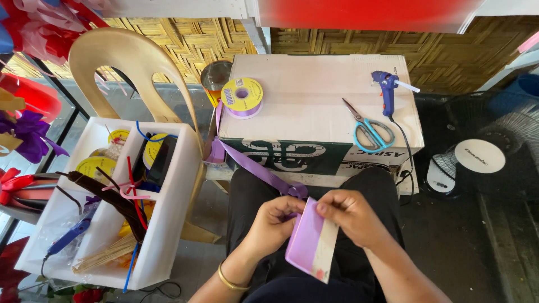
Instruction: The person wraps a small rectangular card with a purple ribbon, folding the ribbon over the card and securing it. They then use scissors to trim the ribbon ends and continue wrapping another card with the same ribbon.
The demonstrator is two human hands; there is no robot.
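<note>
Purple ribbon [306,238] between both grips

Just one view here, a head-mounted cam looking steeply down over the wearer's lap. It sits close: the left hand [274,224] and right hand [351,216] fill the lower middle, forearms running out at the bottom edge. Facing forward, it catches the cardboard box [314,106] straight ahead, a woven wall [185,39] behind it, a white tray [168,224] on a plastic chair [135,73] off to the left and a floor fan [477,157] on the right.
</note>
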